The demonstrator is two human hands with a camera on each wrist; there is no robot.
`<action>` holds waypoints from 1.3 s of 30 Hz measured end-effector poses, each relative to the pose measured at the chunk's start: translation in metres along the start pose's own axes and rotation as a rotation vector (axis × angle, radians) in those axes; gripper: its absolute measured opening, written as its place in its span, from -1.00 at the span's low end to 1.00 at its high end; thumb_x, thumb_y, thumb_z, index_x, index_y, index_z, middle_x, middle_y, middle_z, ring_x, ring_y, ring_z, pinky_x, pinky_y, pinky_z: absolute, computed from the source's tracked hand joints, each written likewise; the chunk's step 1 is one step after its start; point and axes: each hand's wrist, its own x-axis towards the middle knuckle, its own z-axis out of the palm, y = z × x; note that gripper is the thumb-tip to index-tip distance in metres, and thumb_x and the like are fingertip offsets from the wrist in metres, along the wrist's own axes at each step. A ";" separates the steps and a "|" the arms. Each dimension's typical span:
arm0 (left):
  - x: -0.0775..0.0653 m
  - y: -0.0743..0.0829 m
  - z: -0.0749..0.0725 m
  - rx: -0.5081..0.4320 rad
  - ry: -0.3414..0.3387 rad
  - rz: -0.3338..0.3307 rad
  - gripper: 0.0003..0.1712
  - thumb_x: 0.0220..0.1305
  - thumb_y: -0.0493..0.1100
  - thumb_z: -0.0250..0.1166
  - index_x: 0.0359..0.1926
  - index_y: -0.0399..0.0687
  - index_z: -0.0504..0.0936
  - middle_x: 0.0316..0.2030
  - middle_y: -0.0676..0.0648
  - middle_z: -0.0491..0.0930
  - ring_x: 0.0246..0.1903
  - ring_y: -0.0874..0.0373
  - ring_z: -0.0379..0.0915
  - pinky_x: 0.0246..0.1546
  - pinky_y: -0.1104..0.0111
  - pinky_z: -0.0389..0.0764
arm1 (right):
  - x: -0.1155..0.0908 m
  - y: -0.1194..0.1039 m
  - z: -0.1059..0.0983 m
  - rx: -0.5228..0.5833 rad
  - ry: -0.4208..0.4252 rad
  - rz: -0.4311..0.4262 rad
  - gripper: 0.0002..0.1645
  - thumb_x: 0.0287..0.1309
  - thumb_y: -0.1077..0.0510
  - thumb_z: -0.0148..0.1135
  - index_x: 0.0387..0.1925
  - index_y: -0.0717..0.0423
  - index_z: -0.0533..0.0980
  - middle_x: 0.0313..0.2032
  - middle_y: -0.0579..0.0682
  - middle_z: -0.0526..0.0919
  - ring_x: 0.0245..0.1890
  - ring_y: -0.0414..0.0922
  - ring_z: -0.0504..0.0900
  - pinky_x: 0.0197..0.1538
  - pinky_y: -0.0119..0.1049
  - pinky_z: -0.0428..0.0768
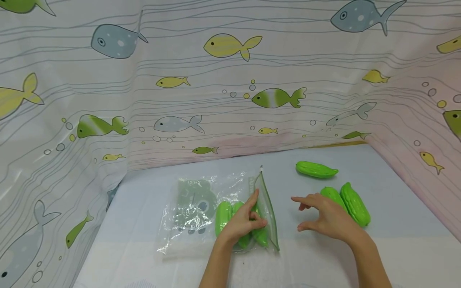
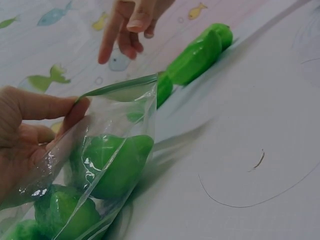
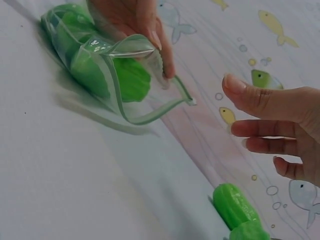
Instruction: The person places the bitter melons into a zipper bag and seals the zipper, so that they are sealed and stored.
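Note:
A clear zip bag (image 1: 225, 184) with a green zip strip and a printed green figure lies flat on the table. Inside it are three bright green bitter melons (image 1: 223, 218), side by side near the mouth. My left hand (image 1: 241, 224) pinches the bag's upper edge between thumb and finger, and the mouth gapes in the right wrist view. To the right of the bag, my right hand (image 1: 325, 216) hovers with thumb and fingers spread apart, holding nothing. Just beyond it lie two bitter melons (image 1: 354, 204), one partly covered by the hand.
A single bitter melon (image 1: 316, 169) lies farther back on the right of the white table (image 1: 126, 216). Behind and along both sides hangs a fish-patterned curtain (image 1: 201, 96). A dark hair-like strand (image 2: 250, 205) shows on the table in the left wrist view.

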 end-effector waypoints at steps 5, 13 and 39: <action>-0.001 0.001 -0.001 0.000 -0.001 -0.002 0.10 0.12 -0.46 0.32 0.53 0.02 -0.13 0.50 -0.12 -0.19 -0.44 0.28 0.48 -0.29 0.48 0.52 | -0.001 0.000 -0.003 -0.008 0.040 -0.020 -0.16 -0.36 -0.07 0.62 0.12 -0.05 0.58 -0.31 -0.46 0.52 -0.24 -0.33 0.48 -0.23 -0.34 0.50; 0.000 -0.001 -0.001 -0.006 0.000 0.000 0.10 0.12 -0.46 0.32 0.53 0.02 -0.13 0.50 -0.13 -0.24 -0.43 0.28 0.49 -0.27 0.47 0.54 | -0.001 0.000 -0.004 -0.019 0.060 -0.038 -0.18 -0.38 -0.03 0.63 0.09 -0.05 0.60 -0.31 -0.46 0.52 -0.24 -0.33 0.48 -0.24 -0.34 0.50; 0.000 0.000 -0.001 -0.006 -0.006 -0.003 0.09 0.13 -0.45 0.32 0.53 0.03 -0.12 0.50 -0.11 -0.23 -0.42 0.27 0.50 -0.27 0.47 0.53 | -0.003 0.001 -0.005 -0.036 0.071 -0.041 -0.18 -0.39 -0.02 0.64 0.09 -0.03 0.60 -0.31 -0.46 0.53 -0.25 -0.31 0.49 -0.26 -0.29 0.51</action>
